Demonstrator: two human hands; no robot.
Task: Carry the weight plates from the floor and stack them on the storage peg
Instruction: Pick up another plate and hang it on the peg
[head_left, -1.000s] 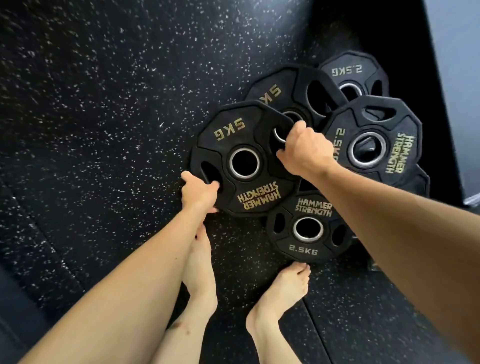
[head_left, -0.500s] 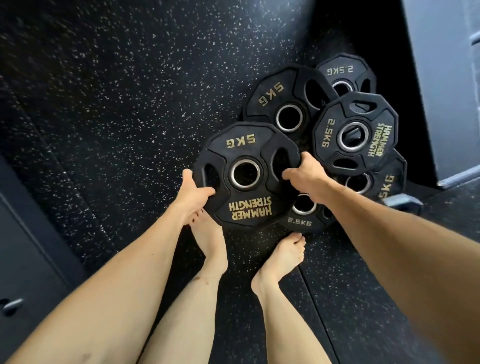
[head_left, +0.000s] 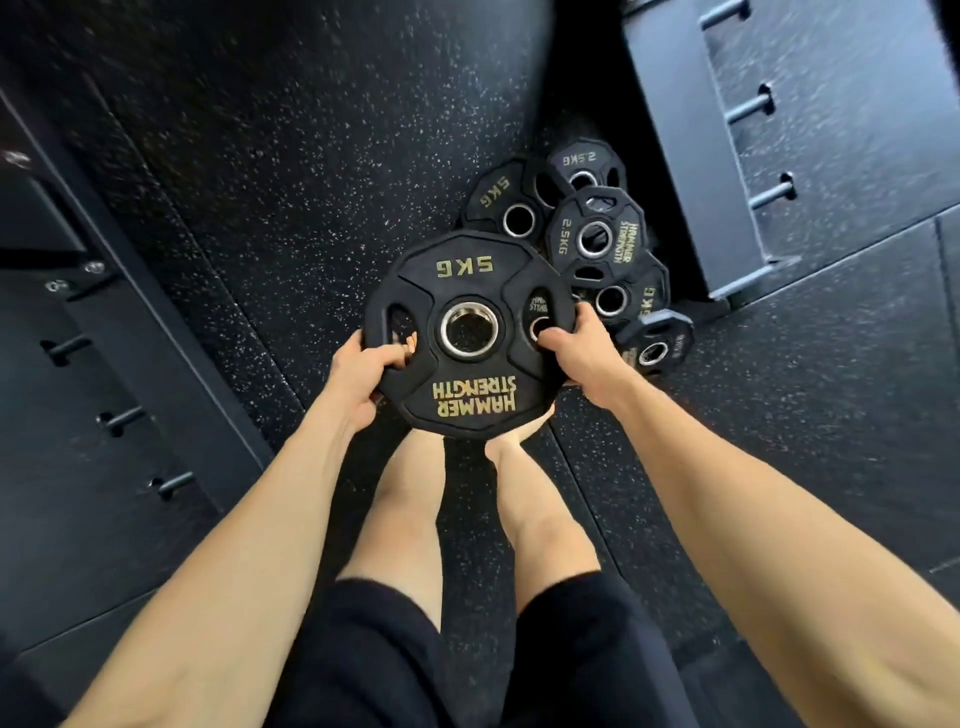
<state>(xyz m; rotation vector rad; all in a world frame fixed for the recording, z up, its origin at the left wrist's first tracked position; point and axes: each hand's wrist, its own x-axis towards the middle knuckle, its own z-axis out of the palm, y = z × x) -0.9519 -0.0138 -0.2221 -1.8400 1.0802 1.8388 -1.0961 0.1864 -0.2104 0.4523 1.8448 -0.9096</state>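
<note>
A black 5 kg plate (head_left: 470, 291) with gold "HAMMER STRENGTH" lettering hangs above the floor between both hands. My left hand (head_left: 358, 376) grips its left rim, fingers through the left slot. My right hand (head_left: 579, 351) grips the right rim, thumb hooked in the right slot. Beyond it, several black plates stay piled on the floor: a 5 kg plate (head_left: 498, 200), a 2.5 kg plate (head_left: 602, 234) on top, and a small plate (head_left: 654, 345) at the right. Short storage pegs (head_left: 771, 192) stick out of the dark rack upright at the upper right.
The floor is black speckled rubber (head_left: 311, 156). A second dark rack upright with pegs (head_left: 122, 418) runs along the left. My bare feet and legs (head_left: 410, 499) stand right under the lifted plate. The right rack's foot (head_left: 727, 296) lies beside the pile.
The 5 kg plate has come up off the pile and toward me in both hands. My view has risen, and the racks on both sides have come into sight.
</note>
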